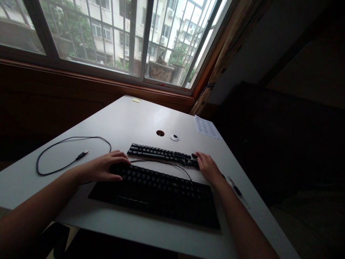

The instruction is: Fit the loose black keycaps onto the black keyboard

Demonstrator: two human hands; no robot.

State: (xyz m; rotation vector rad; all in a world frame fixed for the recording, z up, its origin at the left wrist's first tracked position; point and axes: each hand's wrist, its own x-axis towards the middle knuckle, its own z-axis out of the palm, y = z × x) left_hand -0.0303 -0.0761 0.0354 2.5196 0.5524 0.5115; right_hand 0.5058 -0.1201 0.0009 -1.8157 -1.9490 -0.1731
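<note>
A black keyboard (156, 205) lies at a slant near the table's front edge, with rows of keys along its far part and a broad bare strip nearer me. My left hand (114, 167) rests at its far left corner, thumb and fingers apart around the keys there. Just beyond the keyboard, loose black keycaps (151, 153) are laid out in rows on the table. My right hand (207, 166) is at the right end of these rows, its fingertips closed on a small black keycap (193, 155). The undersides of both hands' fingers are hidden.
A thin black cable (40, 158) loops over the white table (107, 122) to a USB plug (82, 154) on the left. Beyond the keycaps are a round hole (160, 133) and its white cover (174, 137). Printed paper (207, 127) and a dark slim tool (237, 189) lie right.
</note>
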